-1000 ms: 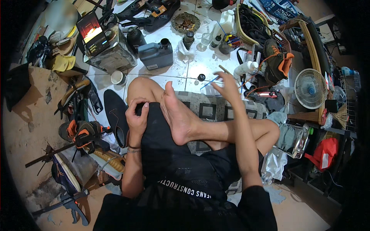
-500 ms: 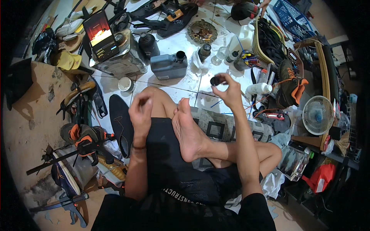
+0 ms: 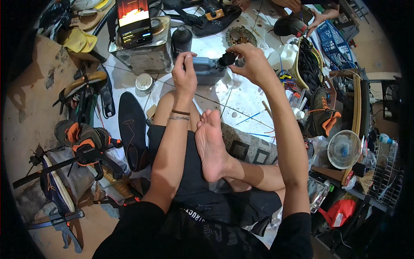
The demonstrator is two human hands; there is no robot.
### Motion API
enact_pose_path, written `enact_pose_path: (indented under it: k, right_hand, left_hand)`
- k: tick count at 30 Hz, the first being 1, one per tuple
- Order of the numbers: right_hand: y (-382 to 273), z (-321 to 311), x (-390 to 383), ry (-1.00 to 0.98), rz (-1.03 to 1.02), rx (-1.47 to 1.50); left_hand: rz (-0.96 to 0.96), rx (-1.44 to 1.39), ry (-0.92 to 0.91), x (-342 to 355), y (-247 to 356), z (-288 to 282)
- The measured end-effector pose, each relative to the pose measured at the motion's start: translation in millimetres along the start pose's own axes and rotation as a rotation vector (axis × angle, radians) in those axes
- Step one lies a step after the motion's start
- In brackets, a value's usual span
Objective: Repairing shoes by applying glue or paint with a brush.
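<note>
A grey plastic jug (image 3: 204,64) stands on the tiled floor in front of me, its mouth at the right end. My left hand (image 3: 184,74) is at the jug's left end, fingers curled against its upper corner. Between the thumb and fingers of my right hand (image 3: 253,63) is a black screw cap (image 3: 227,58). The cap is tilted at the jug's mouth; whether it is seated on the thread cannot be told. Behind the jug's left end stands a dark bottle (image 3: 181,40). A small white tub (image 3: 144,82) sits to the left, nearer me.
A phone (image 3: 134,23) leans on a grimy metal can (image 3: 144,56). At left lie a dark shoe upper (image 3: 133,129) and clamped shoes (image 3: 88,146). To the right are a basket of black straps (image 3: 307,60), a brown shoe (image 3: 321,112) and a fan (image 3: 343,149). Another person's hand (image 3: 317,20) holds a shoe.
Both hands have moved forward to the jug. The right hand has brought the black cap to its mouth, and the left has come to its left end. The head view has shifted.
</note>
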State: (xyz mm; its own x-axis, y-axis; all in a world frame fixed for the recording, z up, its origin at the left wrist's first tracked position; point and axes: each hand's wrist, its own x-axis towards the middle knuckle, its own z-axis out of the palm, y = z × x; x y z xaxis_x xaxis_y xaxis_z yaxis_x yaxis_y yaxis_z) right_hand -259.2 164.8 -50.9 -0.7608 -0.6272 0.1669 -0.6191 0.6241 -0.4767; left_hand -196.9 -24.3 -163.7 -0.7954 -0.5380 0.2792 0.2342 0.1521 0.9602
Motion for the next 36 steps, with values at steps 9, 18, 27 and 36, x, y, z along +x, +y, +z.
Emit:
enact_pose_path:
  k: [9,18,27,36]
  right_hand:
    - [-29,-3,18,-0.179,-0.159,-0.344]
    - [-31,-5,17,-0.141,-0.237,-0.304]
    - [-54,0,12,-0.260,-0.068,-0.316]
    - [-55,4,9,-0.259,-0.091,-0.253]
  left_hand:
    - [-0.086,0.034,0.005,1,-5,5]
    - [0.020,0.150,0.037,8,-4,6]
    - [-0.042,0.186,0.056,4,0,-13]
    - [-0.144,0.052,-0.015,6,-1,-29]
